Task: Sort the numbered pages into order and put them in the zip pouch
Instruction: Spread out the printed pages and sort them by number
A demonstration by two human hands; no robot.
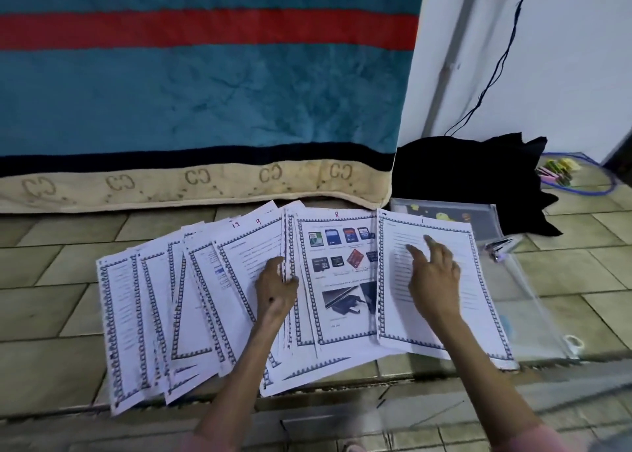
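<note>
A big blanket (205, 85), teal with a red stripe, a dark band and a beige hem printed with repeating "CC" marks, hangs beyond both hands. The tiled floor (41, 301) carries everything. A black cloth (472, 174) lies beyond the right fingertips, with a dark cable (496, 65) running up the white wall above it.

The pages (164, 314) are fanned out across the floor under and to the left of the fingers, white sheets with a blue patterned border. One is hand-numbered "9" (259, 221), one showing memory cards "8" (337, 214), and the rightmost "1" (422, 220).

The clear zip pouch (533, 301) lies just right of the right hand, partly under page 1; a small stapler (501, 246) sits on it.

The left hand (275, 287) has its fingers curled around page edges. The right hand (434, 273) hovers over page 1, fingers spread and loose, gripping nothing.
</note>
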